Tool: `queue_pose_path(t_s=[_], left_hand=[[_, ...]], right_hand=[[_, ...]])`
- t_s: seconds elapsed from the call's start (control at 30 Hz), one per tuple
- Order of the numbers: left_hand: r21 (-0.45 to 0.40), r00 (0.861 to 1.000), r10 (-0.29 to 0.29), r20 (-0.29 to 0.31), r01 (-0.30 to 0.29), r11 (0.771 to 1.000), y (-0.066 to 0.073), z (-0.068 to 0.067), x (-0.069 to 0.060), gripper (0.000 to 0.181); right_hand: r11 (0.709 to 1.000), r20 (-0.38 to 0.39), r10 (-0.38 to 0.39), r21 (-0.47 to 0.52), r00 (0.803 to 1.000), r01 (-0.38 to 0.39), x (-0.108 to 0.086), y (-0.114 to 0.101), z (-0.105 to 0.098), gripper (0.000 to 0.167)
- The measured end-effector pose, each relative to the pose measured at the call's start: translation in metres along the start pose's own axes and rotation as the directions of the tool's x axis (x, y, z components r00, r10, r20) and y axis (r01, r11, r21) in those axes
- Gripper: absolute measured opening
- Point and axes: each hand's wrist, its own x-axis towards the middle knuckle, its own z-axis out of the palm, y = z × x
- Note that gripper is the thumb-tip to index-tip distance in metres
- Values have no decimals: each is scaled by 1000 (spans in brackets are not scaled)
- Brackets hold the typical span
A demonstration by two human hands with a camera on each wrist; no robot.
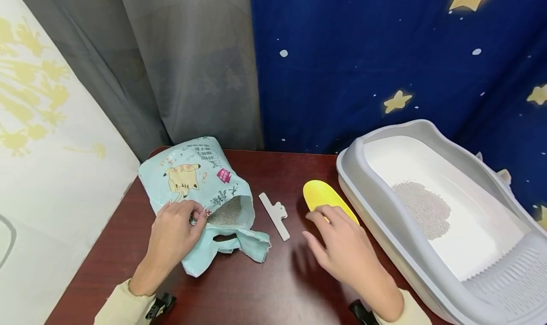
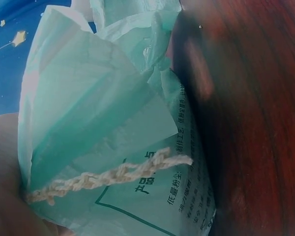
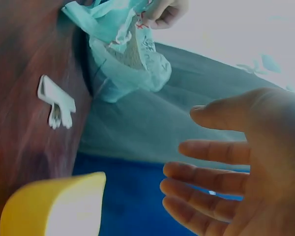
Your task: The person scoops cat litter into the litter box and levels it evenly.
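A light-blue cat litter bag (image 1: 188, 163) lies at the left with its mouth gaping toward me, grey granules (image 1: 226, 213) visible inside. My left hand (image 1: 175, 230) pinches the rim of that mouth between thumb and fingers. In the left wrist view, a braided cord (image 2: 108, 178) crosses the printed plastic (image 2: 88, 108). A yellow scoop (image 1: 326, 194) lies on the table beside the litter box. Over its near end hovers my right hand (image 1: 346, 249), fingers spread and holding nothing. The right wrist view shows these fingers apart from the scoop (image 3: 39, 206).
A white clip (image 1: 275, 216) lies between bag and scoop. At the right stands a grey-rimmed litter box (image 1: 384, 220) with a patch of granules (image 1: 420, 208) on its white floor. Curtains (image 1: 299, 102) hang behind the dark red table (image 1: 273, 277); a white wall (image 1: 55, 197) borders the left.
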Motion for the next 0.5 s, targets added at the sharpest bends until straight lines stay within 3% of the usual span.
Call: queue_pose_path(t_s=[0.23, 0.5], left_hand=[[-3, 1000, -5, 0, 5, 1000, 1, 1, 0, 15], [-4, 1000, -9, -5, 9, 1000, 1, 0, -1, 14]], right_hand=[[995, 54, -43, 92, 998, 38, 40, -6, 28, 28], [976, 80, -63, 215, 995, 45, 75, -10, 61, 44]])
